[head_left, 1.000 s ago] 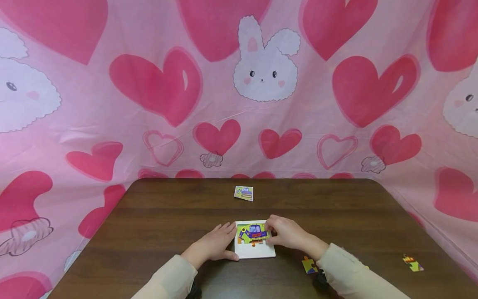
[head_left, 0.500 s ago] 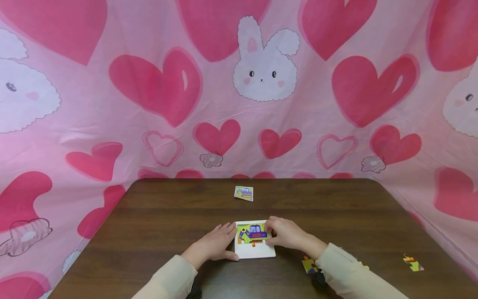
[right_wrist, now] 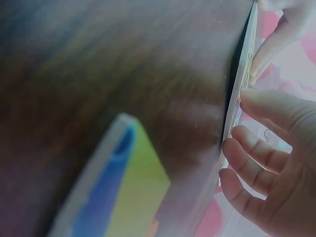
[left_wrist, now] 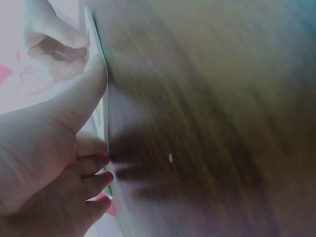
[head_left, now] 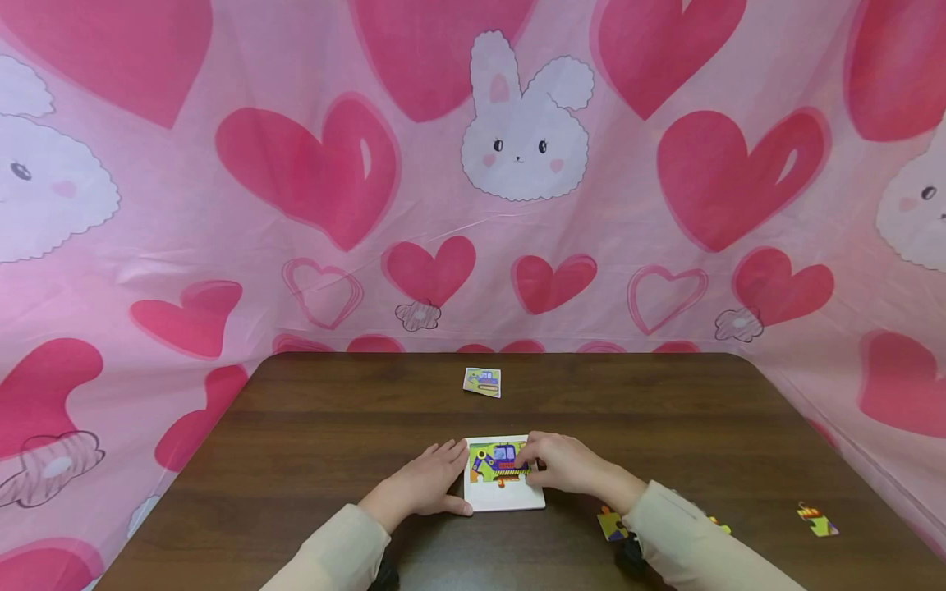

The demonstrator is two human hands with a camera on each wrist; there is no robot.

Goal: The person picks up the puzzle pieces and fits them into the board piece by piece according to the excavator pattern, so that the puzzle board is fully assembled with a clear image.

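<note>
A white puzzle tray [head_left: 504, 497] lies on the table. Joined jigsaw pieces [head_left: 502, 461] fill its upper part and show a purple digger; white backing shows below. My left hand [head_left: 424, 482] rests along the tray's left edge, its thumb at the lower left corner. At the tray's right side, fingertips of my right hand [head_left: 565, 465] touch the digger picture, with the thumb a little lower. Side-on in the right wrist view, the thumb and fingers of the right hand [right_wrist: 276, 143] meet the tray edge [right_wrist: 242, 74]. No loose piece shows between them.
A digger picture card [head_left: 483, 382] lies beyond the tray. One loose jigsaw piece [head_left: 613, 524] sits near my right wrist, and a yellow piece [head_left: 720, 525] is partly behind the sleeve. Another piece [head_left: 817, 520] lies far right. A pink heart-patterned cloth [head_left: 429, 197] hangs behind the table [head_left: 332, 419].
My right fingertips have shifted slightly left and down over the puzzle, uncovering a bit of its upper right corner. My left hand and the tray have not moved.
</note>
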